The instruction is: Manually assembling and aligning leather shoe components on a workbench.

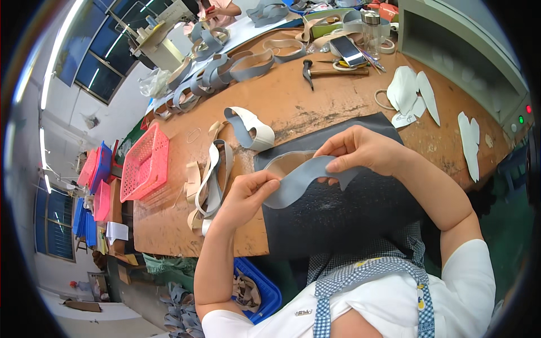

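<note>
A curved blue-grey leather-like strip with a beige inner side is stretched between my hands above a black mat. My left hand pinches its left end between thumb and forefinger. Further right, my right hand grips the other end, thumb on the blue-grey face and fingers behind, partly hidden. Just beyond the mat stands a looped white and blue-grey strip. Left of my left hand lies a pile of white, beige and grey strips.
A pink basket sits at the table's left edge. Looped grey strips line the far side, where another person works. A hammer, phone, glass bottle and white cut pieces lie farther right, near a grey machine.
</note>
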A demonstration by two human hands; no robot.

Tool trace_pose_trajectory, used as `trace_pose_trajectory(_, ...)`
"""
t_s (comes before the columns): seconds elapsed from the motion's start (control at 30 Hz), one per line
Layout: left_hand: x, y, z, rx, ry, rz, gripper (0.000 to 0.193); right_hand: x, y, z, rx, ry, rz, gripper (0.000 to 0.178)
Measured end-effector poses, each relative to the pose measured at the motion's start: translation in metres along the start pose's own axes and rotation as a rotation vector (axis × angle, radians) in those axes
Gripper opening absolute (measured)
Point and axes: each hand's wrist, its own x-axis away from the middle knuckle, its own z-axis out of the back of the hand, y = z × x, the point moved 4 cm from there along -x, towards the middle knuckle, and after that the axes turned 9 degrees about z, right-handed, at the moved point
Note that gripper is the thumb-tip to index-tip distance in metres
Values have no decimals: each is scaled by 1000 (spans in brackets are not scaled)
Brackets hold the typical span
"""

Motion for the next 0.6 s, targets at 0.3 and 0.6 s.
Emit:
trace_pose_trajectory(0.3,2,35,-13,160,-133,76,17,-16,-15,-32,237,-6,185,18)
trace_pose_trajectory(0.6,1,33,5,309,183,79,27,-24,-19,-26,141,48,117,26)
